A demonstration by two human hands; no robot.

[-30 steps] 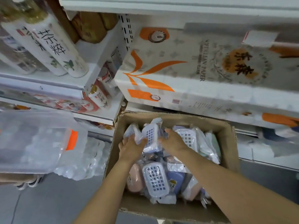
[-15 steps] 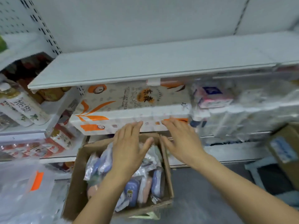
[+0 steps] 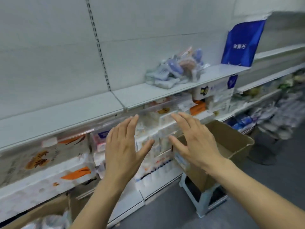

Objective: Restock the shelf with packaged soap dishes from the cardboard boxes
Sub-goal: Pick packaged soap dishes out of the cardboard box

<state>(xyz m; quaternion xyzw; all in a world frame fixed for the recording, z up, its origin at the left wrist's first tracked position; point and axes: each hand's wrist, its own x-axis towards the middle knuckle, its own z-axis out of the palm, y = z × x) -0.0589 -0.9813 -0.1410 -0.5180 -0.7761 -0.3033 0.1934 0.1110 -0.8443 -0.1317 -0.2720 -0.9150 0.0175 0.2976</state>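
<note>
A pile of packaged soap dishes (image 3: 176, 70) in clear wrappers, blue, pink and white, lies on the pale grey shelf (image 3: 82, 111) to the upper right. My left hand (image 3: 123, 149) and my right hand (image 3: 193, 139) are raised side by side in front of the shelf edge, fingers spread, both holding nothing. A cardboard box (image 3: 41, 215) with wrapped soap dishes shows at the bottom left corner. A second, open cardboard box (image 3: 231, 142) sits on a stool to the right, partly behind my right hand.
Paper packs with orange print (image 3: 46, 162) fill the shelf below. A blue bag (image 3: 242, 43) stands at the shelf's right end. A pale stool (image 3: 203, 200) carries the right box. Dark grey floor (image 3: 272, 187) spreads right; further wrapped goods line the far right shelves.
My view has swung up and to the right, away from the box. Both hands left the box empty and rose in front of the shelf edge with fingers spread.
</note>
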